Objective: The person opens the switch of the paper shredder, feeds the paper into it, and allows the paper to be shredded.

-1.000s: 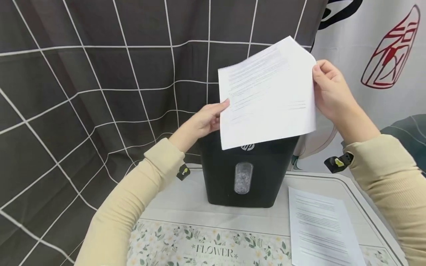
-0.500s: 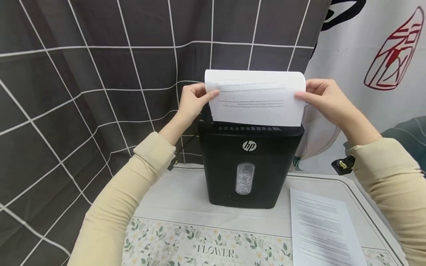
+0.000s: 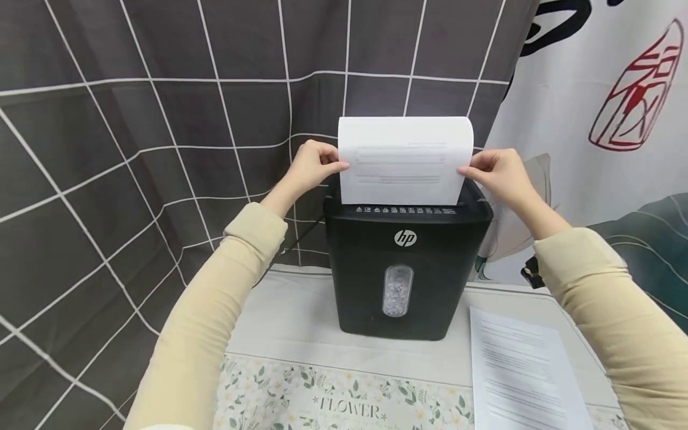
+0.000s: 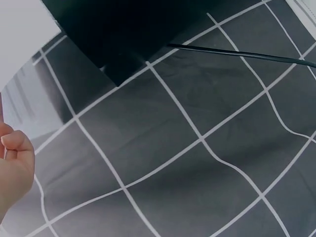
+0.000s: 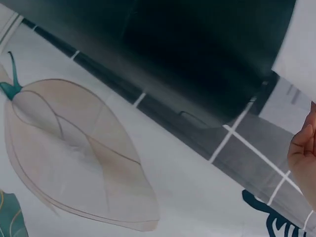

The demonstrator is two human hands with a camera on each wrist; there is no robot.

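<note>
A printed sheet of paper [image 3: 403,158] stands over the top of a black HP paper shredder [image 3: 371,269], its lower edge at the slot and its upper part curled backward. My left hand [image 3: 312,167] pinches the sheet's left edge between thumb and fingers. On the opposite edge, my right hand [image 3: 500,173] pinches it the same way. In the left wrist view, part of the left hand [image 4: 17,165] shows beside the white sheet [image 4: 22,37]. The right wrist view catches the right hand [image 5: 303,148] at the frame's edge, below the paper's corner.
Another printed sheet [image 3: 524,370] lies on the table [image 3: 290,322] to the right of the shredder. A floral mat [image 3: 333,388] covers the front. Dark grid curtain [image 3: 161,119] hangs close behind and left. A black cord [image 4: 237,53] runs from the shredder's left side.
The sheet, tilted in front of the shredder a second ago, has been turned upright and lowered to its slot. Both hands shifted to the side edges, the right one moving down and inward.
</note>
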